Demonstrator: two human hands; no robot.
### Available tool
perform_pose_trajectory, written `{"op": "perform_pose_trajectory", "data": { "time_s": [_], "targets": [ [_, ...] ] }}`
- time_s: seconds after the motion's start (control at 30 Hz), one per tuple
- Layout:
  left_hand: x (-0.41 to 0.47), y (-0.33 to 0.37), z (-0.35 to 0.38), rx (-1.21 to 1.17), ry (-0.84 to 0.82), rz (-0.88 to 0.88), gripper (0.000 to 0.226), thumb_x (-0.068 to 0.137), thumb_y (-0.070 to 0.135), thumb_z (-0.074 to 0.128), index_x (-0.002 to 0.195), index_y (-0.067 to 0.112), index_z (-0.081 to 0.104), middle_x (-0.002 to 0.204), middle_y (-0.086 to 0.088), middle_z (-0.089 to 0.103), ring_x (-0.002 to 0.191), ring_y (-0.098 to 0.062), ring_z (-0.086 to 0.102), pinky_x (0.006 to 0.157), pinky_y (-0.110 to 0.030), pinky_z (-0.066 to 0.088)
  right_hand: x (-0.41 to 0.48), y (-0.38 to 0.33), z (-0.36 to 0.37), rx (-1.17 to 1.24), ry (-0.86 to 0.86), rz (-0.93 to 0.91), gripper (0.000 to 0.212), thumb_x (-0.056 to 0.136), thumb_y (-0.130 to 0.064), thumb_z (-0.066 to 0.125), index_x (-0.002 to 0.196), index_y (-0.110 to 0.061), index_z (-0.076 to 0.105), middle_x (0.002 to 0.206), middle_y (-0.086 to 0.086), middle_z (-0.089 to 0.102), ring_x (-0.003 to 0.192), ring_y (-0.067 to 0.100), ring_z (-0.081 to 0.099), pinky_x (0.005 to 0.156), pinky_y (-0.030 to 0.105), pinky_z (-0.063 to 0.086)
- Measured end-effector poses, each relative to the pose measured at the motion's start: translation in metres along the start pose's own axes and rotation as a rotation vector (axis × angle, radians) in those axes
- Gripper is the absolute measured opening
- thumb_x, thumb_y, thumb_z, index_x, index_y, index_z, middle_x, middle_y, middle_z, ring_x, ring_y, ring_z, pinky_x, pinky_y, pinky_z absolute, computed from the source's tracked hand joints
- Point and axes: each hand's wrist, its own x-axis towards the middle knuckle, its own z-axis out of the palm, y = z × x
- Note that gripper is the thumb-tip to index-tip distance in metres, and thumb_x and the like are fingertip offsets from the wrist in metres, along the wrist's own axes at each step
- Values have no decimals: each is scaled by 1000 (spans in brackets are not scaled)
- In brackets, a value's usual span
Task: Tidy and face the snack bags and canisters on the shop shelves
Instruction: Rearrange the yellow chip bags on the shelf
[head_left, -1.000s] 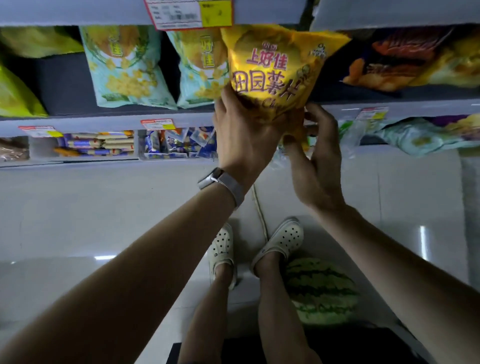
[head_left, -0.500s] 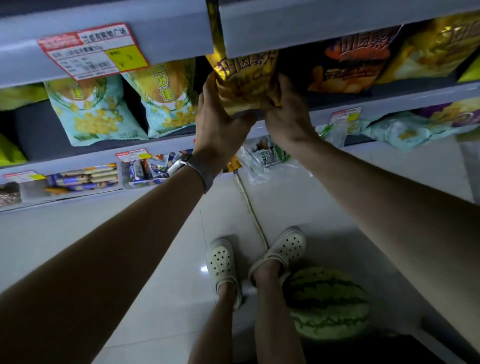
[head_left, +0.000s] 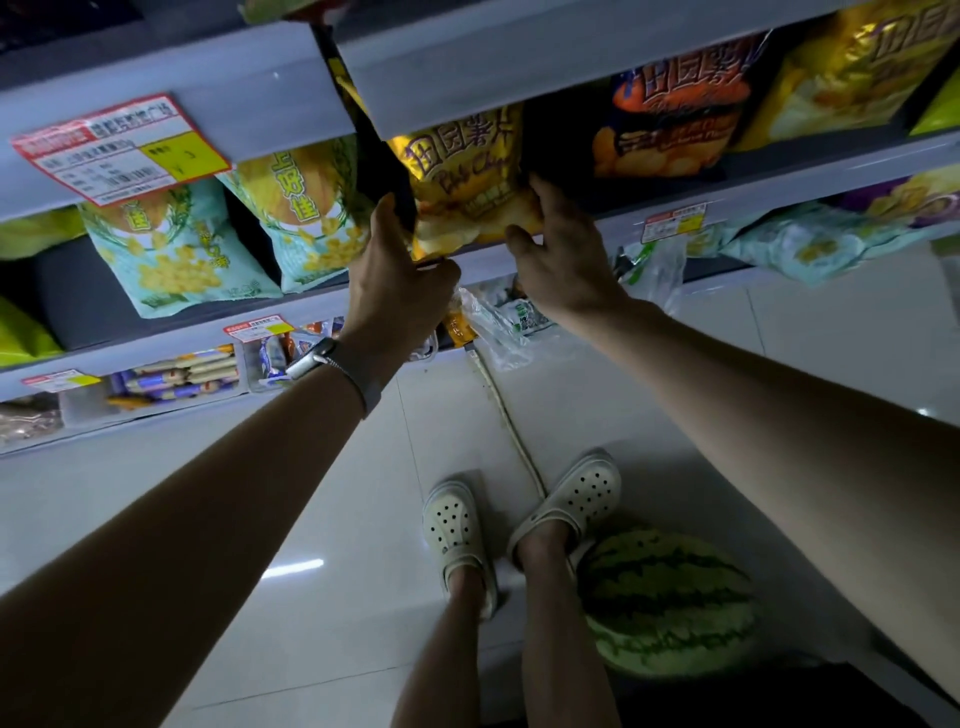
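While you stand facing the shelves, both of your hands grip the yellow chip bag (head_left: 462, 171) by its lower corners. Your left hand (head_left: 400, 280) has the thumb laid up the bag's left edge and the fingers curled in under the bottom corner. Your right hand (head_left: 563, 260) pinches the right corner, thumb in front and fingers wrapped behind. The bag stands upright with its print facing you, at the front edge of its shelf (head_left: 779, 179). Its top is hidden behind the lip of the shelf above (head_left: 467, 67). A dark orange chip bag (head_left: 670, 114) stands just to its right, and pale teal corn snack bags (head_left: 306, 218) stand to its left. You wear a watch (head_left: 317, 358) on the left wrist. On the floor, a watermelon (head_left: 670, 603) lies against your right foot.
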Motion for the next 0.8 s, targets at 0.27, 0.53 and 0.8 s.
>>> {"op": "perform_pose_trajectory", "data": {
  "time_s": [0.27, 0.53, 0.8],
  "targets": [
    [-47, 35, 17, 325, -119, 254, 78, 94, 27, 65, 163, 15, 33, 159, -10, 44, 139, -34, 48, 100, -38, 43, -16, 16, -50, -317, -117, -110, 56, 102, -32, 55, 155, -17, 44, 153, 10, 49, 141, 33, 43, 109, 50, 42],
    [-9, 104, 82, 251, -246, 247, 72, 94, 28, 71, 155, 10, 38, 125, -12, 58, 103, -35, 57, 74, -32, 35, -36, 65, -137, -434, 88, 0, 42, 98, -36, 59, 138, -22, 57, 130, 7, 64, 124, 32, 54, 99, 44, 43],
    [32, 152, 121, -83, -77, 31, 90, 64, 48, 63, 146, 16, 47, 143, -11, 58, 130, -38, 54, 96, -37, 43, 3, 124, -208, -7, 504, 390, 73, 77, -42, 67, 142, -13, 50, 138, 9, 62, 128, 34, 56, 97, 43, 50]
  ]
}}
